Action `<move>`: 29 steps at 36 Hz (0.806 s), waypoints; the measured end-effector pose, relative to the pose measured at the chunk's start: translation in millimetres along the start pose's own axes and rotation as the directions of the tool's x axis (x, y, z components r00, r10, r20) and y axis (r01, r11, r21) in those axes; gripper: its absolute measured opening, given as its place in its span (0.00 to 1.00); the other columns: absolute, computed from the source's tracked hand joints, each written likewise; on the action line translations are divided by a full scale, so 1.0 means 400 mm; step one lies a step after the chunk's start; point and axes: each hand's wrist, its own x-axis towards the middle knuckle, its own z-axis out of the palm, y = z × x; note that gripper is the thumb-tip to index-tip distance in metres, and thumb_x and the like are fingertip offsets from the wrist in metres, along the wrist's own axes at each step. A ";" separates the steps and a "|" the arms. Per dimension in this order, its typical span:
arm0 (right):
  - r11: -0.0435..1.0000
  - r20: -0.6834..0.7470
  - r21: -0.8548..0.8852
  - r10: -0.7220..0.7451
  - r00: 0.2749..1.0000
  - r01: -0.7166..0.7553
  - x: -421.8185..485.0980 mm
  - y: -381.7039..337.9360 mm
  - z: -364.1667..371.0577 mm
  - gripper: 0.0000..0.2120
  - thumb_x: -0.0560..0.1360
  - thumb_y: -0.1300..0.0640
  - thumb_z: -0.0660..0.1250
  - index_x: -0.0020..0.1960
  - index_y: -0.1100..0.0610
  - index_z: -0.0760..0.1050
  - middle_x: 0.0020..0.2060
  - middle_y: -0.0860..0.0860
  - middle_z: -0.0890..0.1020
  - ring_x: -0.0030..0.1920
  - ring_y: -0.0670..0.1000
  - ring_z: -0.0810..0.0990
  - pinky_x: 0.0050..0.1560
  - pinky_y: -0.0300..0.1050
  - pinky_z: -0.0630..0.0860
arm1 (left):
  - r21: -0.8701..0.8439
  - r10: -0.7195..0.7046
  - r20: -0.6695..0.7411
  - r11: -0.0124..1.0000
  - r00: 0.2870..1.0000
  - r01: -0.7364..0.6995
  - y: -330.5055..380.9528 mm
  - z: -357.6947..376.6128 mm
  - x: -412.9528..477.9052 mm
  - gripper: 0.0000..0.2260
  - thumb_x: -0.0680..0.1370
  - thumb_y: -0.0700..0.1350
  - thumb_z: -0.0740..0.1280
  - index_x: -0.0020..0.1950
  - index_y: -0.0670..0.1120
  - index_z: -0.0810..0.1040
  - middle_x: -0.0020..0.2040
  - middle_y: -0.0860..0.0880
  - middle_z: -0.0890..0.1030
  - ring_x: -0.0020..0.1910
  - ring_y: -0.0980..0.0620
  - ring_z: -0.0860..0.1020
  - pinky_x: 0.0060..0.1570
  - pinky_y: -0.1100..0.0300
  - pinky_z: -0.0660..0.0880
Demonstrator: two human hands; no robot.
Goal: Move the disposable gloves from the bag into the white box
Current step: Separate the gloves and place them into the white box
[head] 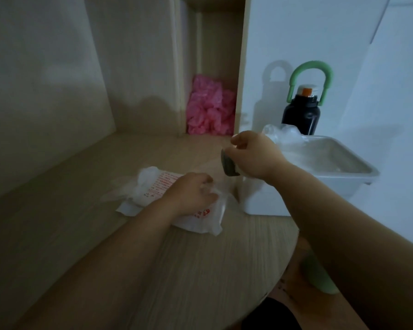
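While looking down from the head view, found the left hand (191,194) low on the wooden tabletop (81,234), fingers curled round the white printed bag (150,189) and clamping its crumpled mouth. Noted the right hand (255,156) raised, apart from the left, between bag and white box (262,201), fingertips pinched on what appears a faint clear disposable glove (212,165); cannot identify a dark item (229,166) under its palm. Recorded further clear gloves (284,136) heaped at the box's far rim. Logged a black bottle (301,115) with green loop handle behind the box, and a pink plastic bundle (210,110) in the back niche.
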 end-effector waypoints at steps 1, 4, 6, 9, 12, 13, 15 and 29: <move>1.000 0.042 -0.010 -0.007 0.999 0.008 -0.001 0.001 -0.001 0.21 0.77 0.51 0.65 0.68 0.56 0.71 0.63 0.52 0.76 0.61 0.51 0.75 0.56 0.41 0.70 | 0.012 -0.011 -0.043 1.000 0.999 0.012 -0.004 0.005 0.002 0.11 0.79 0.49 0.64 0.60 0.50 0.77 0.57 0.51 0.79 0.51 0.54 0.78 0.52 0.56 0.76; 0.999 0.043 0.034 -0.039 0.998 0.037 -0.002 -0.003 -0.009 0.19 0.77 0.51 0.65 0.66 0.56 0.73 0.61 0.51 0.77 0.59 0.49 0.75 0.53 0.39 0.69 | -0.034 -0.022 -0.259 0.999 0.966 0.013 -0.005 -0.004 0.023 0.06 0.81 0.46 0.61 0.52 0.50 0.78 0.48 0.53 0.80 0.45 0.55 0.77 0.44 0.60 0.72; 0.995 -0.050 0.084 -0.048 0.998 0.052 0.000 -0.002 -0.018 0.17 0.77 0.52 0.64 0.64 0.56 0.75 0.57 0.50 0.79 0.56 0.48 0.76 0.51 0.38 0.69 | -0.267 -0.132 -0.420 0.964 0.898 0.017 0.005 -0.040 0.036 0.05 0.81 0.46 0.62 0.49 0.49 0.77 0.42 0.52 0.79 0.42 0.53 0.76 0.39 0.60 0.70; 0.973 -0.136 0.227 -0.019 0.991 0.050 0.004 -0.012 -0.033 0.13 0.77 0.52 0.65 0.58 0.56 0.78 0.45 0.45 0.79 0.44 0.42 0.77 0.44 0.35 0.71 | -0.704 -0.336 -0.422 0.706 0.842 -0.071 0.021 -0.123 0.050 0.07 0.79 0.43 0.63 0.43 0.48 0.78 0.39 0.49 0.81 0.39 0.50 0.79 0.39 0.57 0.73; 0.884 -0.094 0.467 0.032 0.995 0.016 0.007 -0.024 -0.045 0.22 0.75 0.47 0.66 0.66 0.55 0.72 0.52 0.47 0.79 0.51 0.46 0.77 0.57 0.46 0.76 | -0.920 -0.296 -0.257 0.368 0.920 -0.139 0.054 -0.187 0.040 0.10 0.79 0.42 0.59 0.43 0.45 0.79 0.35 0.48 0.80 0.35 0.52 0.79 0.33 0.62 0.75; 0.853 -0.061 0.522 0.031 0.998 0.006 0.006 -0.029 -0.050 0.27 0.75 0.45 0.66 0.70 0.54 0.67 0.56 0.49 0.77 0.55 0.48 0.76 0.59 0.47 0.75 | -0.956 -0.244 -0.186 0.270 0.952 -0.118 0.073 -0.201 0.031 0.12 0.80 0.43 0.58 0.44 0.44 0.80 0.36 0.48 0.80 0.35 0.53 0.78 0.34 0.62 0.75; 0.809 0.040 0.588 0.004 0.999 -0.027 0.006 -0.036 -0.053 0.37 0.74 0.42 0.67 0.76 0.53 0.55 0.63 0.50 0.73 0.60 0.48 0.73 0.55 0.43 0.73 | -0.988 -0.137 -0.106 0.128 0.985 -0.088 0.105 -0.214 0.018 0.16 0.81 0.45 0.57 0.43 0.42 0.82 0.39 0.45 0.80 0.37 0.51 0.79 0.39 0.60 0.76; 0.609 0.292 0.761 -0.012 0.956 -0.225 0.033 -0.014 -0.088 0.12 0.74 0.50 0.68 0.54 0.55 0.77 0.41 0.47 0.82 0.45 0.49 0.80 0.54 0.47 0.73 | -0.945 -0.136 -0.223 0.272 0.965 -0.180 0.184 -0.181 0.015 0.13 0.83 0.42 0.53 0.40 0.46 0.71 0.22 0.56 0.77 0.23 0.63 0.76 0.24 0.70 0.74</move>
